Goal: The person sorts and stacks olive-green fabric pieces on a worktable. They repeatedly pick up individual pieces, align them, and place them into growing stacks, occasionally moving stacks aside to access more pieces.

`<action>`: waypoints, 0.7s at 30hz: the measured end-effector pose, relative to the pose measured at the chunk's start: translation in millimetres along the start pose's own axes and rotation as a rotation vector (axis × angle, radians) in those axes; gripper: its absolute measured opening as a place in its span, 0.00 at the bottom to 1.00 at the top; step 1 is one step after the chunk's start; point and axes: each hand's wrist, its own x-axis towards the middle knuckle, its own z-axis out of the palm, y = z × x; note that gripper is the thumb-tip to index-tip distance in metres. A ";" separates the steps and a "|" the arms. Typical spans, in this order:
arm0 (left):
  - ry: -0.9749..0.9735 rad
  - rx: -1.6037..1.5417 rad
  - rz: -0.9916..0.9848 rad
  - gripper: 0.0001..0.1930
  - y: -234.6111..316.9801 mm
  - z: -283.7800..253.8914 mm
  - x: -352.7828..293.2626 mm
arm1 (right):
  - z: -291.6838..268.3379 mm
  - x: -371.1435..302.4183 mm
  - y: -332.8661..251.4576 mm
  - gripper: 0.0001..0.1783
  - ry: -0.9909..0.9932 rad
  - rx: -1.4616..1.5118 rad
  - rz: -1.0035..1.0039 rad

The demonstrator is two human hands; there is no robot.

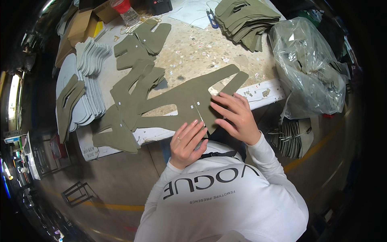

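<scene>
Two flat olive-green cut pieces with forked arms lie side by side at the table's near edge, a narrow pale gap between them. My left hand (186, 144) rests with outstretched fingertips on the near end of the left piece (161, 122), by the gap. My right hand (238, 119) has its fingers spread over the right piece (201, 90), touching its right side. Each piece carries a small white sticker near the gap. What lies under my palms is hidden.
More olive pieces (131, 92) lie to the left, beside a pale grey stack (86, 94). A thick olive pile (246, 24) and blue-handled snips (212, 19) are at the back. On the right sits a clear plastic bag (308, 60). Small stickers dot the speckled tabletop (181, 60).
</scene>
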 end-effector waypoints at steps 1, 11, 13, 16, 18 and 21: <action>-0.016 0.023 -0.027 0.17 1.8 2.4 1.9 | 1.1 5.1 -0.7 0.27 0.002 -0.040 -0.016; 0.067 0.059 -0.102 0.16 3.5 -11.4 -7.2 | 22.1 25.6 -8.1 0.32 -0.072 -0.158 0.053; 0.064 0.110 -0.145 0.16 3.1 -15.8 -11.4 | 25.1 23.6 -10.2 0.31 -0.036 -0.159 0.093; 0.032 0.095 -0.190 0.17 2.0 -13.3 -12.1 | 28.3 25.4 -17.1 0.30 -0.028 -0.220 0.092; 0.003 0.049 -0.174 0.17 0.8 -13.4 -12.8 | 26.6 29.0 -22.0 0.28 0.009 -0.158 0.075; 0.104 0.149 -0.234 0.16 -6.4 -23.5 -15.3 | 23.5 36.5 -30.8 0.22 0.059 0.009 0.006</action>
